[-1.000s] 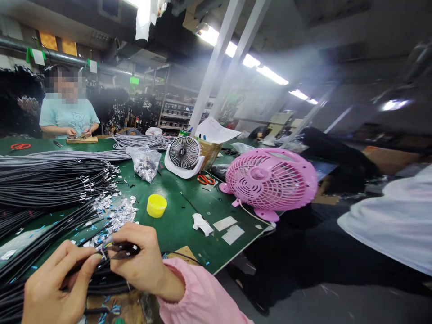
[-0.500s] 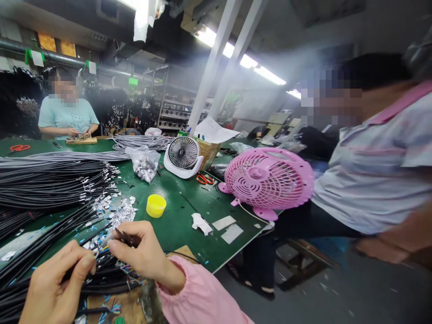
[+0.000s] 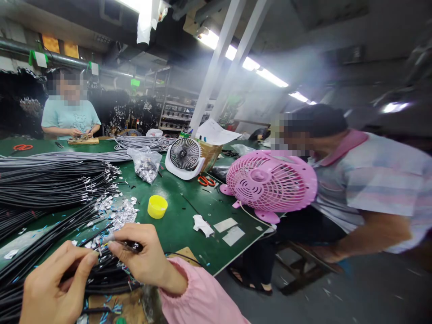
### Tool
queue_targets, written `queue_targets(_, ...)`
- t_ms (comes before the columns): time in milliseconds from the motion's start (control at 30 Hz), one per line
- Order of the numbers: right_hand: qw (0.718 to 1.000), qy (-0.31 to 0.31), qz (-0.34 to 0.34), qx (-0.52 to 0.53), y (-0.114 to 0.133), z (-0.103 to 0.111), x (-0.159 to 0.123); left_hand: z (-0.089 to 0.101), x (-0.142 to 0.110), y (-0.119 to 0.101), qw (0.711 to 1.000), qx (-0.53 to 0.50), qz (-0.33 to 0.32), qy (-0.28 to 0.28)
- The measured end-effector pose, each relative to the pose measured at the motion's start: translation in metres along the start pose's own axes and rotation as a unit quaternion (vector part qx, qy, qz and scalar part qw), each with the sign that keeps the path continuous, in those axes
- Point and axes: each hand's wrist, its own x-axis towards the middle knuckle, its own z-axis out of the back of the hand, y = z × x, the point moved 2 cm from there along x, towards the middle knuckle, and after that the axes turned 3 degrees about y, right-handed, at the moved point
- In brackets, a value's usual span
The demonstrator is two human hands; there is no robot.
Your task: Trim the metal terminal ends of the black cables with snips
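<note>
My left hand [image 3: 56, 281] is closed in a pinch at the lower left, thumb against forefinger, on what looks like the end of a cable; the fingers mostly hide it. Close to its right, my right hand [image 3: 143, 252] is closed around a small dark hand tool [image 3: 134, 246], whose kind is largely hidden by the fingers. Fine coloured wire ends show between the two hands. Under and behind them lie black cables [image 3: 50, 252] with stripped ends, among silver foil scraps [image 3: 123, 213] and blue bits.
A yellow tub [image 3: 157, 207], a plastic bag of small parts [image 3: 146, 164], a white fan [image 3: 184, 155], orange-handled scissors [image 3: 206, 181] and a pink fan [image 3: 272, 180] stand on the green table [image 3: 189, 207]. One person [image 3: 364, 180] sits at the right, another [image 3: 71, 118] across the table.
The person at the right has leaned down and forward toward the pink fan. The dark tool in my right hand has turned, its pointed end less visible. My hands stay close together.
</note>
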Motion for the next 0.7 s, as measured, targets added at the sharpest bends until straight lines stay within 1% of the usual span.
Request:
queue_targets(133,0.999,-0.011,-0.04,-0.008,-0.006,-0.001,-0.003,0.001,-0.003,-0.007,0.999,0.032,-0.011,-0.035)
queue_targets(267,0.998,-0.03,-0.062,0.012,-0.012,-0.003,-0.006,-0.001,-0.005,-0.009,0.998,0.043,0.002,-0.042)
queue_targets(400,0.993,-0.041,-0.1,0.044,-0.018,-0.007,-0.011,-0.002,-0.004,-0.009,0.998,0.017,-0.038,-0.041)
queue_targets(433,0.992,-0.047,-0.106,0.047,-0.019,-0.008,-0.012,-0.002,-0.004,-0.01,0.999,0.014,-0.033,-0.039)
queue_targets(533,0.99,-0.055,-0.12,0.041,-0.022,-0.011,-0.015,-0.004,-0.004,-0.011,0.999,0.013,0.012,-0.028)
queue_targets(700,0.989,-0.054,-0.131,0.035,-0.017,-0.012,-0.014,-0.008,-0.004,-0.012,1.0,0.008,0.016,-0.022)
